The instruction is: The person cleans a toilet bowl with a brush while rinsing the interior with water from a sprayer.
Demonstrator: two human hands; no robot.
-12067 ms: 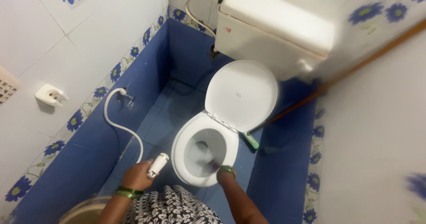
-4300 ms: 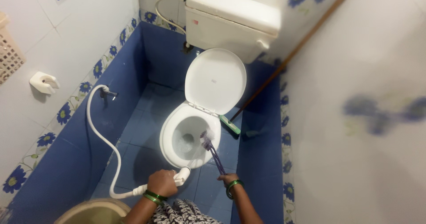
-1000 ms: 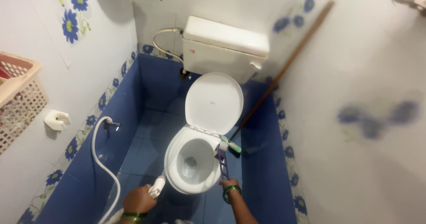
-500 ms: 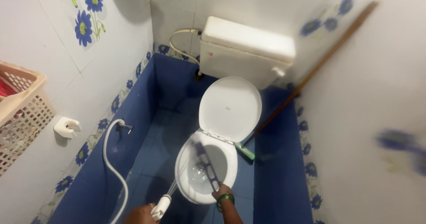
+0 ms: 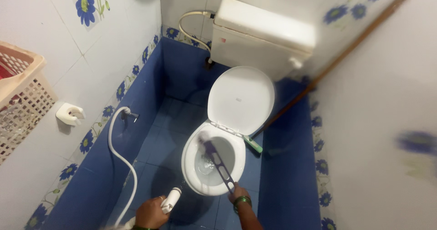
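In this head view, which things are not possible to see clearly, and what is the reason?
- Left hand: the bottom edge cuts it off, so its grip on the white spray nozzle is only partly shown.
- Head of the purple toilet brush: motion blur.
- Water spray: too faint to tell.
- Pink plastic basket: the left edge cuts it off, contents unclear.

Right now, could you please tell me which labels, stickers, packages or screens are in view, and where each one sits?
Small sticker: on the front of the white tank, near its upper left corner; a tiny red patch, too small to make out further.
Small mark: at the middle of the raised white toilet lid; a faint grey, roughly rectangular imprint.
Packages or screens: none in view.
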